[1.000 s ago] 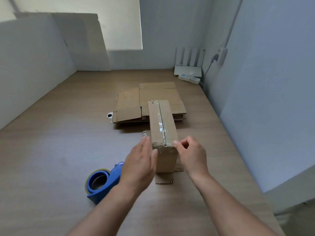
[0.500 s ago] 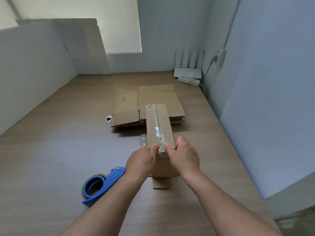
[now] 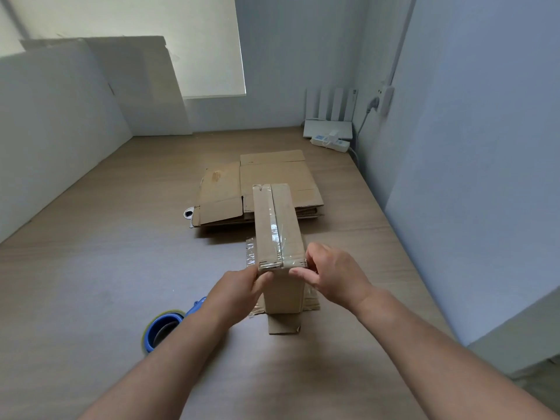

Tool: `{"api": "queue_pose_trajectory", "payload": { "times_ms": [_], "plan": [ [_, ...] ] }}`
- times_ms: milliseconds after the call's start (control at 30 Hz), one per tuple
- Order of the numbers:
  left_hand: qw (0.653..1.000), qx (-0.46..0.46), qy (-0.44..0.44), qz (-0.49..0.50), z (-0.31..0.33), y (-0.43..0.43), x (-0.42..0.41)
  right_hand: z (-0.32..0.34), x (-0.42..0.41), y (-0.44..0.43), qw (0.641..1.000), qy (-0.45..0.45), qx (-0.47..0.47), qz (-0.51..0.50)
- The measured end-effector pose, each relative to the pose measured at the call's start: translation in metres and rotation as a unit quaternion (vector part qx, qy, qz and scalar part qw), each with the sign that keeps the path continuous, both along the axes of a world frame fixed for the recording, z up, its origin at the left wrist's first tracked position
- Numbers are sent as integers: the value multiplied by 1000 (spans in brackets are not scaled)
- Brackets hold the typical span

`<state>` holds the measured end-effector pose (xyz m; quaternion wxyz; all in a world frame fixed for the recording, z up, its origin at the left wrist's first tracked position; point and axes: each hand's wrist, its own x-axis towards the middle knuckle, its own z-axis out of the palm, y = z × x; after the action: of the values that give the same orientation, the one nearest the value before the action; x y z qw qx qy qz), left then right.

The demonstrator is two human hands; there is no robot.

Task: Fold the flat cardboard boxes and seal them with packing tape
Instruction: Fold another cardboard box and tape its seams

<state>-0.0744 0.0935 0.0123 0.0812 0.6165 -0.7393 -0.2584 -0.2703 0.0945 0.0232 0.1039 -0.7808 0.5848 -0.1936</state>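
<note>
Cardboard box [image 3: 278, 225], long axis up-frame, is pinched at its near end by left hand [image 3: 239, 294] and right hand [image 3: 338, 275] fingers [image 3: 298, 271].

1. The box [image 3: 278, 234] stands on the bench [image 3: 106, 268] straight ahead of you, with a bottom flap [image 3: 283, 324] lying flat toward you.
2. Your left hand [image 3: 236, 295] grips its near top left corner; your right hand [image 3: 336, 274] grips its near top right corner.
3. The tape dispenser [image 3: 163, 328] lies left of the box, partly under your left forearm.
4. The flat cardboard stack [image 3: 272, 183] lies just behind the box.
5. The router [image 3: 328, 128] and power strip [image 3: 330, 142] sit in the far right corner; boards [image 3: 136, 86] lean at the far left.
</note>
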Motion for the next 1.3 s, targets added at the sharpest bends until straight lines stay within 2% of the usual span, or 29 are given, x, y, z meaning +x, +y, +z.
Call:
{"api": "queue_pose_trajectory", "payload": {
  "times_ms": [133,233,333,433,533,700,833,900,967,1100,1300],
  "plan": [
    [994,15,101,26,-6,5,8,-19,-2,1,994,-22,-98,30],
    [981,10,180,77,-10,8,10,-27,0,6,991,-86,-99,16],
    [954,-43,238,177,-7,14,-4,-29,5,9,981,-162,-91,-59],
    [950,-102,210,208,-2,21,-18,-28,16,12,970,-177,-108,-124],
    [961,-120,162,191,2,23,-23,-26,20,20,965,-191,-86,-158],
    [990,-86,75,78,8,11,-1,-17,-1,18,979,-187,-25,-73],
    [993,-114,34,-7,18,0,8,-7,-11,7,981,-187,-18,-44],
    [991,-131,7,-16,18,-6,9,-6,-11,2,985,-167,-36,-28],
    [990,-140,19,2,16,-12,11,-7,-12,-3,987,-141,-82,-1],
    [986,-116,118,26,18,-20,11,-8,-19,-16,982,-117,-140,49],
    [984,-137,117,1,-3,-26,18,-25,-24,-22,970,-74,-204,114]
  ]
}}
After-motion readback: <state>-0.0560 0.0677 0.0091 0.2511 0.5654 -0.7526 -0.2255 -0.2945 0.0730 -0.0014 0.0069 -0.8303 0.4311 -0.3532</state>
